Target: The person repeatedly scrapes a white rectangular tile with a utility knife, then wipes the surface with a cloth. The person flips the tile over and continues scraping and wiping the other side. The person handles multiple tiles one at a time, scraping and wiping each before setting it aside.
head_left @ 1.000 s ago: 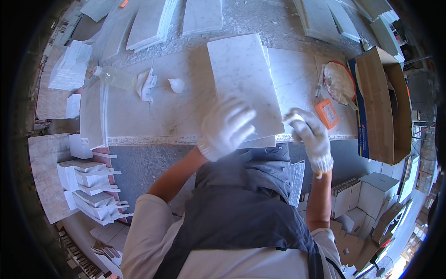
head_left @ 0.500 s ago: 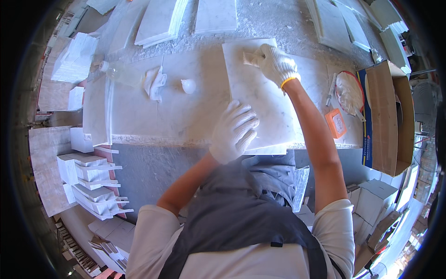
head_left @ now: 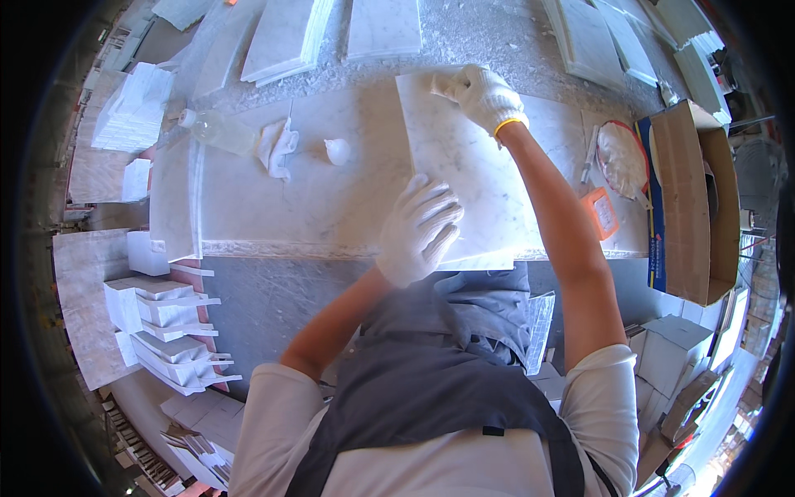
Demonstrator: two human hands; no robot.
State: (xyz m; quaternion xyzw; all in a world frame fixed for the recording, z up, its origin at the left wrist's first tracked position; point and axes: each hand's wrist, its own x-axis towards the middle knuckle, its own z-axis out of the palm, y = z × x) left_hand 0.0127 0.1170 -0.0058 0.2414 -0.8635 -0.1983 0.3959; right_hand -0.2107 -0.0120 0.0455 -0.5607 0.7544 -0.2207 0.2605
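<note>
A white-grey marble tile [head_left: 480, 178] lies in front of me on a larger marble worktop [head_left: 323, 207]. My left hand [head_left: 418, 232], in a white knit glove, rests over the tile's near left edge with its fingers stretched out. Near the tile's far edge, my right hand [head_left: 487, 98], in a white glove with a yellow cuff, is closed on a pale piece that looks like a folded cloth [head_left: 447, 86]. Its fingers partly hide that piece. Left of the tile sit a small white lump [head_left: 336, 151] and a crumpled white cloth [head_left: 277, 149].
A clear bottle [head_left: 215, 131] lies at the worktop's left. On the right are an orange box [head_left: 599, 213], a red-rimmed round dish [head_left: 623, 157], a slim tool [head_left: 590, 155] and an open cardboard box [head_left: 687, 199]. Marble slabs [head_left: 286, 37] lie beyond, on dusty ground.
My right hand, with the pale cloth, has shifted slightly farther away, toward the tile's far edge. My left hand stays in almost the same place on the tile.
</note>
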